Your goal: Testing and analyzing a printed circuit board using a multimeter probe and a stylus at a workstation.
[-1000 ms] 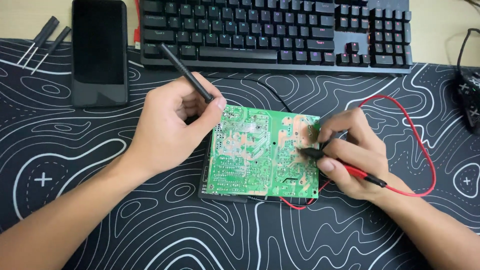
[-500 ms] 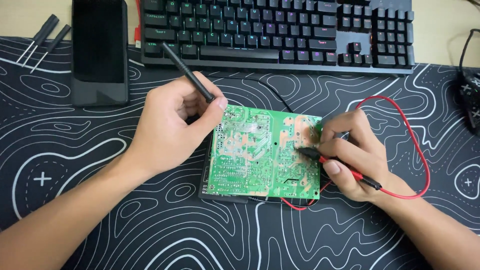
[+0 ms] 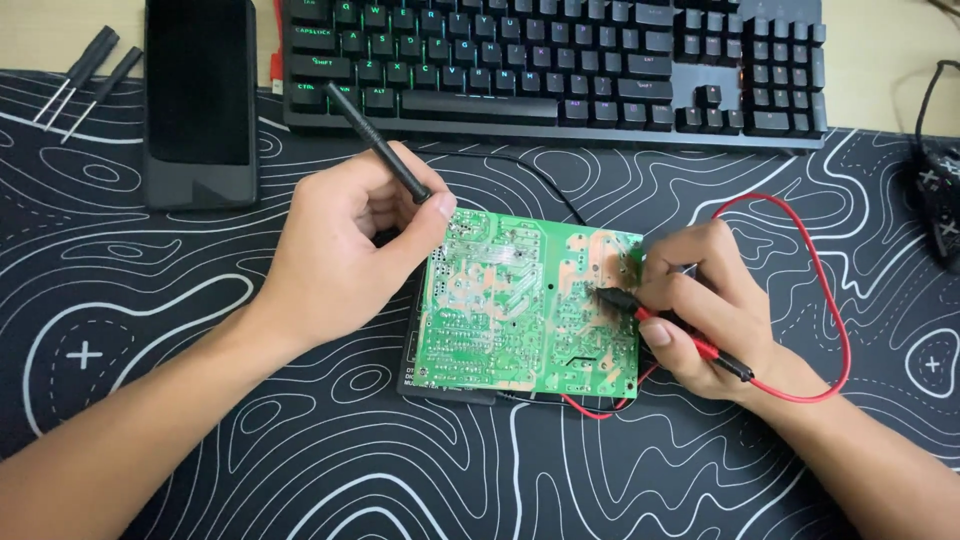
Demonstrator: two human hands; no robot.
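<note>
Green circuit board (image 3: 520, 300), light, stiff and fragile, best held by its edges, lies between the left hand (image 3: 335, 260) pinching a black probe (image 3: 380, 145) and the right hand (image 3: 700, 305) pinching a red probe (image 3: 690, 342).

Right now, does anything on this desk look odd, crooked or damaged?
Nothing looks damaged or spilled. The green circuit board lies solder side up and slightly askew on the patterned mat. The left hand holds a black probe, the right hand a red probe.
</note>
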